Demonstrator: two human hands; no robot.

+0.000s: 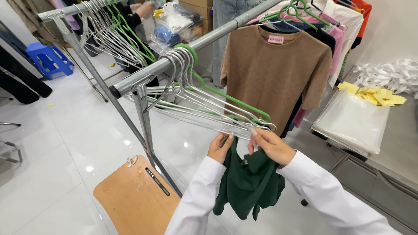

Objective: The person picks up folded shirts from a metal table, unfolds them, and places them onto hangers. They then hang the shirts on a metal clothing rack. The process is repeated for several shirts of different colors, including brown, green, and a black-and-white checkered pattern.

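Both my hands are raised under a bunch of empty wire hangers (204,102) that hang from a slanted metal rail (174,58). My left hand (220,148) grips the top edge of a dark green garment (248,185) that droops between my white sleeves. My right hand (270,146) pinches the garment's other side and touches the lower end of a silver hanger (254,129). A green hanger (235,100) sits among the silver ones.
A brown T-shirt (274,74) hangs on the rail to the right, with more clothes behind it. A table (400,139) at right bears clear plastic bags (352,122), yellow tags (376,95) and white strips. A wooden chair seat (130,198) stands below; another person's hand (143,8) works at the back.
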